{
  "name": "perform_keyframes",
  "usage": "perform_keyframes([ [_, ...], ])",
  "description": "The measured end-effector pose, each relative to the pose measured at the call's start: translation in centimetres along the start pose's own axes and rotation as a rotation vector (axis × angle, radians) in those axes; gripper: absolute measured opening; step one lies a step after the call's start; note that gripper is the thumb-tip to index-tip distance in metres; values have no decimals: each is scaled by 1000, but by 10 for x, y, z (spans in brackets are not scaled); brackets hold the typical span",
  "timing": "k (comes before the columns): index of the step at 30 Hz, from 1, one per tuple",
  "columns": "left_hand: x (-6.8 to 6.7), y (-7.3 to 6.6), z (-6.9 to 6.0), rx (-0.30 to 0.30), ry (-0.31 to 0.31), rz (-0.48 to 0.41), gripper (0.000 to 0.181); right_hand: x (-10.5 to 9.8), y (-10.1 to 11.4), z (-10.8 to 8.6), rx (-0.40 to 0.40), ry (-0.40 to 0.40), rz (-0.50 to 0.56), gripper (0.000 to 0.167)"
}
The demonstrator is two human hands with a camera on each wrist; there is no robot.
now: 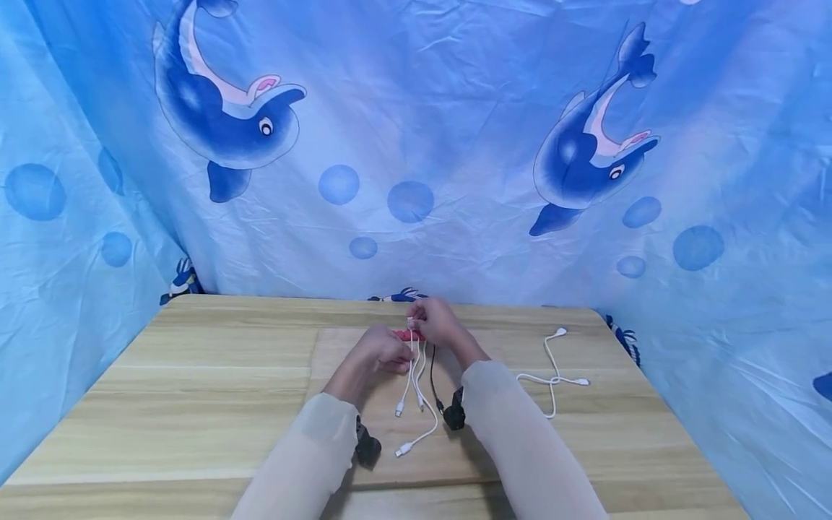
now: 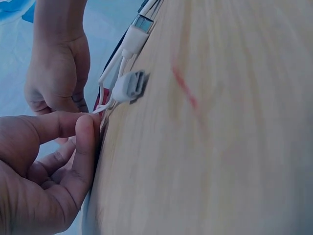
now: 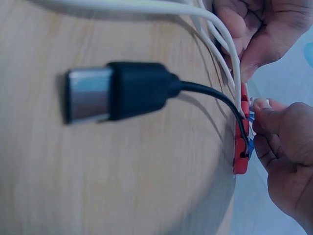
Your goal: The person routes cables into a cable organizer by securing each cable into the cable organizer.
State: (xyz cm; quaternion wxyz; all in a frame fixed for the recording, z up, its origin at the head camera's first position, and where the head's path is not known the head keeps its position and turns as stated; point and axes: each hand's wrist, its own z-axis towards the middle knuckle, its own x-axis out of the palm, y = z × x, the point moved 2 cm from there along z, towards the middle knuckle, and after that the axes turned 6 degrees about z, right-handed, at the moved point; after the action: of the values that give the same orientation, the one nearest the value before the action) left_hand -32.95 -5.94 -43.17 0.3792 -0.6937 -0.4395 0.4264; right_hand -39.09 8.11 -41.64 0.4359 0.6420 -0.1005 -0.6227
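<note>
A red slotted cable holder (image 3: pixel 240 164) lies across the far part of a wooden board (image 1: pixel 331 433), mostly covered by the hands in the head view. My left hand (image 1: pixel 380 348) pinches a thin white cable (image 2: pixel 100 108) between thumb and forefinger, just on the near side of the holder. Beyond it, my right hand (image 1: pixel 437 323) pinches a small white plug (image 1: pixel 411 323) between thumb and fingers. Several white cables hang from the holder toward me, one ending in a white USB plug (image 1: pixel 404 449). A black cable with a black plug (image 3: pixel 139 90) sits in the holder's end slot.
More white cables (image 1: pixel 554 379) lie crossed on the wooden table (image 1: pixel 214 404) to the right of the board. A blue dolphin-print curtain (image 1: pixel 455 130) stands behind the table and along both sides. A dark wrist camera (image 1: pixel 368 446) is worn on each arm.
</note>
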Motion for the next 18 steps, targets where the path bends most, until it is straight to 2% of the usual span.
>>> perform_keyframes([
  [6,-3,-2,2,-19,0,28,12,0,4,3,2,9,-48,8],
  [18,-5,-3,3,-33,1,9,15,2,7,9,22,22,-89,13],
])
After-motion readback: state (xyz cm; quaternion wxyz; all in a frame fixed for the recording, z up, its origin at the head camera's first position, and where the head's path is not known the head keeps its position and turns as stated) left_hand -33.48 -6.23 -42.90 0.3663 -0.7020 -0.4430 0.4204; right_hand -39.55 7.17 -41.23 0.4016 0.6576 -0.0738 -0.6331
